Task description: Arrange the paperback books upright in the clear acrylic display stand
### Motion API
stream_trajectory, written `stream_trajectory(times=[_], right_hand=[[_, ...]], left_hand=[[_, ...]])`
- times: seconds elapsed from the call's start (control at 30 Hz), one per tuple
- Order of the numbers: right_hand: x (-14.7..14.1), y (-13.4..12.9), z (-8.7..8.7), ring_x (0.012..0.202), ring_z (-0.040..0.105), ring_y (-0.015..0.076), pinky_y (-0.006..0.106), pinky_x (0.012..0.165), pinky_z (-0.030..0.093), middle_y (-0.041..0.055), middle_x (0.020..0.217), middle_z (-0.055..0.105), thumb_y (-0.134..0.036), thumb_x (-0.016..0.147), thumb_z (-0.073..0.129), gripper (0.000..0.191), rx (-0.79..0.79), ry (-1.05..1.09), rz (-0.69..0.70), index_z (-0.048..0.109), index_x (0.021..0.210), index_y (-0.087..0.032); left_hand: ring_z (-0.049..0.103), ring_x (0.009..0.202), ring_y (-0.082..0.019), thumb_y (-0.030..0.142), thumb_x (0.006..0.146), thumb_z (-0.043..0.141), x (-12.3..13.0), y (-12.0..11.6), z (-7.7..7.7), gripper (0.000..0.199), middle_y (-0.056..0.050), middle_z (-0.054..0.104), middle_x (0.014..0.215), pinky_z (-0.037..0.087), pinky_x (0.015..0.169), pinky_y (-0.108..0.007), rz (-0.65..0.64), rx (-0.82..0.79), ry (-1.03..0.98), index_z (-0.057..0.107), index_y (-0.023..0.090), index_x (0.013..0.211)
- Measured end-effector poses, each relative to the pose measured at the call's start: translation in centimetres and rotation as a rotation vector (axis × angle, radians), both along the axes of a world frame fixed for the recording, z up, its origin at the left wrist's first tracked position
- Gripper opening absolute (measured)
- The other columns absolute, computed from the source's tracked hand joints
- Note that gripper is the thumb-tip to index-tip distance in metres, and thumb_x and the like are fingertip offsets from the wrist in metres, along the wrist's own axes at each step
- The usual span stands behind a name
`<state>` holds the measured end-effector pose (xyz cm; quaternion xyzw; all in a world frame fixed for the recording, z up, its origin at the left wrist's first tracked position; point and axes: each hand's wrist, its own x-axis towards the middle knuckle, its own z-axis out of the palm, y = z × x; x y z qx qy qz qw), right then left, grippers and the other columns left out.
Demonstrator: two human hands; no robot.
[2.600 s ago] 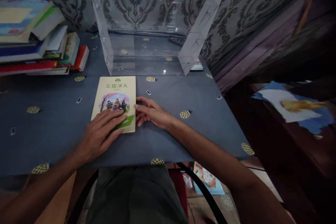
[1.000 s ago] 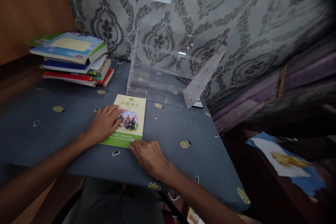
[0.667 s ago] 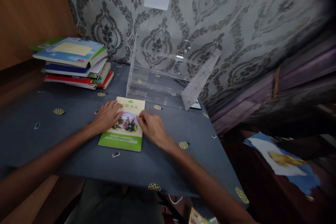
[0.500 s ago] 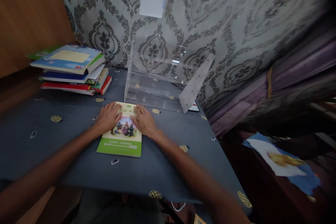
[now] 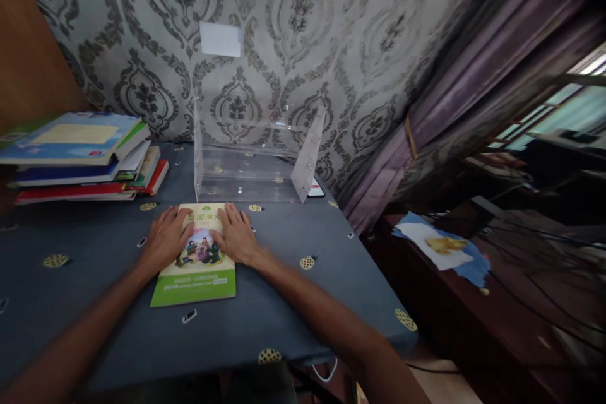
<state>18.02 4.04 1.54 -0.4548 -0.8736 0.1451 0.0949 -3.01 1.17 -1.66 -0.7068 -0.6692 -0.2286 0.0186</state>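
A: Both grips lie loose: the left hand (image 5: 165,237) and right hand (image 5: 237,235) are palm down, fingers stretched out, thumbs turned in towards each other. Neither seems to be pinching anything.

B: What is under them?

A: A cream-and-green paperback book (image 5: 199,268) with a painted group of figures on its cover, flat on the blue-grey, pineapple-printed tablecloth (image 5: 269,303).

B: Which way does it run?

A: Its long axis points away from the person, green end near, title end far. That far end is just in front of the clear plastic stand (image 5: 246,191).

B: Which hand is nearer?

A: Neither; both touch it. The left hand covers the upper left side, the right hand the upper right, so the book lies between them and its lower part reaches back towards the person.

B: Do the fingertips hook round the edges?

A: I can't tell; the backs of the hands hide that.

B: And the piled, mixed-colour books (image 5: 80,154)?

A: Off beyond the left hand, well apart from it.
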Motion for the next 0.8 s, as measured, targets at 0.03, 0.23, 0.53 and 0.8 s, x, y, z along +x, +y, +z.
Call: stream_trajectory(times=[0.03,0.23,0.53,0.8], right_hand=[[0.2,-0.8,0.0,0.161,0.018,0.0336,0.054,0.128,0.022,0.0247,0.169,0.026,-0.045,0.105,0.049,0.068,-0.003,-0.001,0.000,0.036,0.158,-0.005],[1.9,-6.4,0.1,0.159,0.018,0.0454,0.063,0.126,0.023,0.0255,0.170,0.022,-0.057,0.102,0.052,0.074,-0.023,-0.008,0.100,0.039,0.159,-0.012],[2.2,-6.8,0.5,0.159,0.017,0.0456,0.064,0.126,0.024,0.0263,0.170,0.023,-0.054,0.101,0.056,0.074,-0.034,0.012,0.122,0.038,0.160,-0.013],[2.5,-6.6,-0.1,0.159,0.020,0.0438,0.062,0.126,0.025,0.0230,0.170,0.026,-0.053,0.101,0.056,0.071,-0.042,0.062,0.114,0.039,0.160,-0.017]], left_hand=[[0.053,0.134,-0.038,0.041,0.100,0.035,0.0,0.0,-0.1,0.044,-0.019,0.066,0.133,0.047,0.107,-0.057,-0.004,0.007,-0.007,0.064,0.019,0.123],[0.054,0.134,-0.037,0.042,0.098,0.036,0.0,0.2,-0.4,0.044,-0.019,0.066,0.133,0.045,0.109,-0.055,0.008,0.020,-0.023,0.063,0.019,0.125],[0.060,0.122,-0.035,0.036,0.070,0.070,-0.7,0.9,1.8,0.048,-0.010,0.073,0.118,0.040,0.115,-0.053,0.041,-0.075,-0.909,0.067,0.021,0.114],[0.076,0.078,-0.025,0.026,0.075,0.073,-0.8,1.2,1.9,0.032,-0.010,0.077,0.087,0.060,0.065,-0.031,0.145,-0.189,-1.399,0.066,0.015,0.104]])
